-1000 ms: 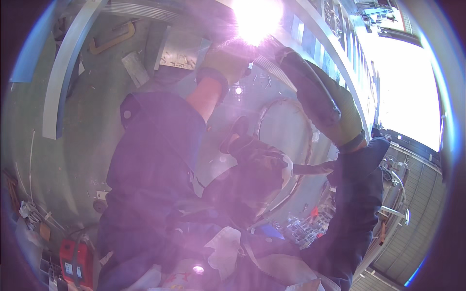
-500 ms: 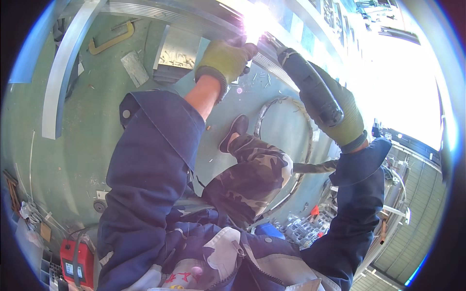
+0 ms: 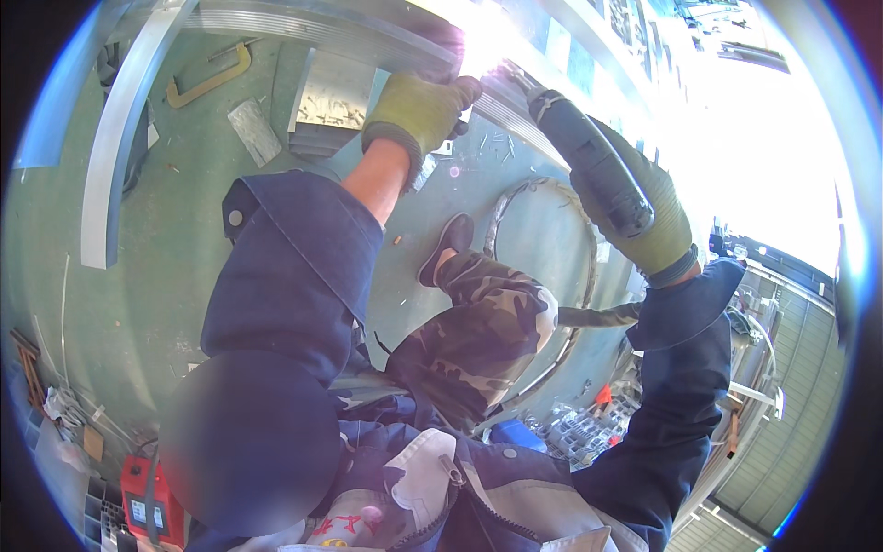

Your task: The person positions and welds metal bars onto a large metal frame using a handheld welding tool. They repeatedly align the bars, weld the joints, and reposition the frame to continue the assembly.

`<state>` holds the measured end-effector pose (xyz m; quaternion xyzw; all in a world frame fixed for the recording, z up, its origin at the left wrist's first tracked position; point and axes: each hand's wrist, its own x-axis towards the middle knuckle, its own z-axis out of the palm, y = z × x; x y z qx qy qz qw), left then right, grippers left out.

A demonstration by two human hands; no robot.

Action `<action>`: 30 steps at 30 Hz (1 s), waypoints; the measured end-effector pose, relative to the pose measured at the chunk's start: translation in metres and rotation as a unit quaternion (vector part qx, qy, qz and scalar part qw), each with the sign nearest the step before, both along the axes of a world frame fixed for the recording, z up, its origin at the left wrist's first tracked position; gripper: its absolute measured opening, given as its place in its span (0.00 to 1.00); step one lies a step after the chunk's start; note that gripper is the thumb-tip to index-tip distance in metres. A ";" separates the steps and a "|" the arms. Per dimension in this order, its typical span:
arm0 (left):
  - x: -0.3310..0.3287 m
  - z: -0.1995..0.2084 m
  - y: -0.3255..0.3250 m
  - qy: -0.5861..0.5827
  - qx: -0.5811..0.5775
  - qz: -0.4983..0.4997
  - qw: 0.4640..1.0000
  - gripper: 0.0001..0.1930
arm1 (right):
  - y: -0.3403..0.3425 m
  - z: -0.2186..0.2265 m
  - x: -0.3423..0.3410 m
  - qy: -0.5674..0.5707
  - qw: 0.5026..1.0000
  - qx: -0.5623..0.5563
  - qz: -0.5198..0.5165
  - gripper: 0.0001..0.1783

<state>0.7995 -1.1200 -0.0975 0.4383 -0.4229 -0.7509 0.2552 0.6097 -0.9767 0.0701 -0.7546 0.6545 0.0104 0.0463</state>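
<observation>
A black-handled welding torch point(image 3: 589, 156) is in my right hand point(image 3: 658, 207), which wears a yellow-green glove. Its tip points at a bright white glare point(image 3: 483, 41) on a long silver metal profile point(image 3: 322, 35). My left hand point(image 3: 414, 110), gloved the same way, is at the near edge of the profile, just left of the glare. Its fingers are curled closed; what they hold, if anything, is hidden. A small pale piece point(image 3: 464, 117) shows beside these fingers. The glare washes out the spot at the torch tip.
A yellow clamp point(image 3: 216, 78), a flat metal offcut point(image 3: 255, 132) and a metal block point(image 3: 331, 87) lie on the green floor. A silver bar point(image 3: 124, 138) stretches along the left. A cable loop point(image 3: 497, 216) lies near my leg. A red machine point(image 3: 147, 497) stands lower left.
My left hand has shifted slightly left. The torch and right hand stay nearly in place. A blurred dark round shape now covers part of my left sleeve.
</observation>
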 end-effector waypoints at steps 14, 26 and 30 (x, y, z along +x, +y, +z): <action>0.002 -0.012 0.000 0.042 0.025 -0.013 0.999 0.24 | 0.044 0.044 0.068 -0.183 0.939 0.032 -0.290 0.19; 0.093 0.009 0.030 0.014 -0.060 0.155 0.986 0.30 | 0.118 -0.030 0.075 -0.532 0.744 -0.083 -0.397 0.21; 0.106 0.001 0.038 0.006 -0.143 0.166 0.976 0.25 | 0.122 -0.053 0.077 -0.524 0.728 -0.053 -0.439 0.19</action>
